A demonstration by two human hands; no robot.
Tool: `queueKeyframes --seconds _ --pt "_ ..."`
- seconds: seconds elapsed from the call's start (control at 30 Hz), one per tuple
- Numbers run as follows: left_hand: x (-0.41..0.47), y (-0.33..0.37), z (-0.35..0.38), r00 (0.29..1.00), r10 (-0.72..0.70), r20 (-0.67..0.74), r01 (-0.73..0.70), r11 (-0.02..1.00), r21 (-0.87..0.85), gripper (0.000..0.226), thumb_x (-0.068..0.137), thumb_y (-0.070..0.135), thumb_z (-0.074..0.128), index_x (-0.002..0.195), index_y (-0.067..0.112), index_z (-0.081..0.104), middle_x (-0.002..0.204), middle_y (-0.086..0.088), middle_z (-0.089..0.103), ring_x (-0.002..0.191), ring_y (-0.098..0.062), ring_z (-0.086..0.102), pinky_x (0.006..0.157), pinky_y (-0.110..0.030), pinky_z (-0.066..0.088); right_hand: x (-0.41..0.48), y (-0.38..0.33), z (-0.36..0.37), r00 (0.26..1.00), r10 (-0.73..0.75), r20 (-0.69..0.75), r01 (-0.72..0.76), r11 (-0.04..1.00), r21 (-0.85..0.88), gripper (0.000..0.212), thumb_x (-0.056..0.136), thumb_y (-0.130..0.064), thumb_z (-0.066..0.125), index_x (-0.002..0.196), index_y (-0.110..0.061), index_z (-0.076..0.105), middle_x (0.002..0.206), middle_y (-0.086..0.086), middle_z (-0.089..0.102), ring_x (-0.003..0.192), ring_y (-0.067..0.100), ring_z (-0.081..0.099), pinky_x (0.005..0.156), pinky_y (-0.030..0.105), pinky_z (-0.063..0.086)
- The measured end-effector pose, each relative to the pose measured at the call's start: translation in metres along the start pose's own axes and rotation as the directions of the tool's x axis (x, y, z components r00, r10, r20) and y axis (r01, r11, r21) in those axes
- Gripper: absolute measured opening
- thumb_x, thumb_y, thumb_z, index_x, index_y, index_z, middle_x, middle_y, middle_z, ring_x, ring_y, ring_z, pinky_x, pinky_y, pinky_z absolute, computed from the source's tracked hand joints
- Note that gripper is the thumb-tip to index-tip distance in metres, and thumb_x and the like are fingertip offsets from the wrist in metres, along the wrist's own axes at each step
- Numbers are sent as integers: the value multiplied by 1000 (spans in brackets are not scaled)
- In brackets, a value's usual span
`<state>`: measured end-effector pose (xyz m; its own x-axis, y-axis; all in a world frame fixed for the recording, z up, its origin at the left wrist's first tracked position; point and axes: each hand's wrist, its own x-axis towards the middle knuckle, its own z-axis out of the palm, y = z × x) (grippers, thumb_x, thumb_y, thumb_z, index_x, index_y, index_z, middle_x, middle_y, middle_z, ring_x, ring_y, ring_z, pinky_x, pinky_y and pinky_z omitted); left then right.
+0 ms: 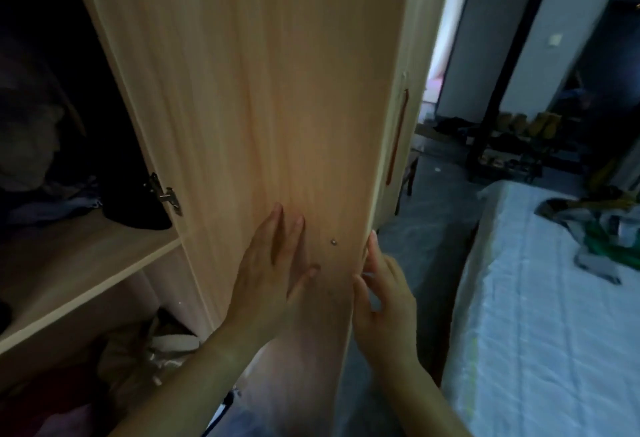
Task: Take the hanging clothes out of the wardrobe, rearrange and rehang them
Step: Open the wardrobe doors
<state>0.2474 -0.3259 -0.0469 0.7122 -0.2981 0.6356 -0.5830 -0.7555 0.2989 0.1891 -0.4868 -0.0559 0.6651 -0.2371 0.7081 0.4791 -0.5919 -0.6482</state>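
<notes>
Left hand [270, 263] flat, fingers straight, on wardrobe door [277, 90]. Right hand [384, 298], fingers loose, touches its free edge, gripping nothing. Clothes [52, 194]: dim heap inside at 9 o'clock, hangers unseen. Likely soft, light, limp; lift by hanger hook, not fabric.

Wardrobe shelf [86, 263]: light wood, left of left-hand fingers [277, 225]. On it: black bundle [138, 208] nearest those fingers, bluish folded clothes [59, 204] further left, pale bundle [24, 145] at far left.

Compartment under shelf, below-left of fingers: crumpled pale fabrics [173, 341], too dim to tell kinds.

Bed [519, 332]: right of right-hand fingers [373, 246], white quilted cover. Heap of green, grey, yellow clothes [602, 228] on it, well apart from fingers.

Grey floor [433, 201]: between right-hand fingers and bed. Row of shoes [526, 124] on floor, far beyond fingertips.
</notes>
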Motion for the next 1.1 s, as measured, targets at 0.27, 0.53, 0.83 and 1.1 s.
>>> queueKeyframes --seconds 0.27,0.53,0.83,1.1 --pt "-1 -9 5 999 10 30 -14 992 124 65 96 56 19 150 26 0 151 -16 13 133 -33 22 101 -52 26 -4 -6 4 1000 -7 -10 6 999 -35 52 91 -25 46 141 -24 33 126 -23 46 105 9 58 86 26 50" --pt "-22 -34 -50 976 57 212 -69 996 50 61 92 55 28 147 46 4 159 4 5 144 -12 8 112 -48 14 -45 -53 0 999 6 37 3 968 -252 48 85 -27 52 132 -17 46 135 4 45 124 12 45 103 13 33" --pt "-144 -132 -174 985 -132 111 101 962 255 44 85 38 47 128 25 48 129 -9 56 118 -21 42 96 -31 30 -90 -137 146 890 -76 449 94 995 -18 49 93 -55 38 130 -26 52 132 -14 47 119 5 48 100 13 34" --pt "-235 -202 -310 857 -466 -219 513 733 446 40 86 35 52 124 24 54 134 -3 50 121 -22 48 91 -35 44 -91 -238 296 712 -446 543 184 864 468 40 90 -39 54 128 -26 54 130 -7 55 121 6 50 100 22 40"
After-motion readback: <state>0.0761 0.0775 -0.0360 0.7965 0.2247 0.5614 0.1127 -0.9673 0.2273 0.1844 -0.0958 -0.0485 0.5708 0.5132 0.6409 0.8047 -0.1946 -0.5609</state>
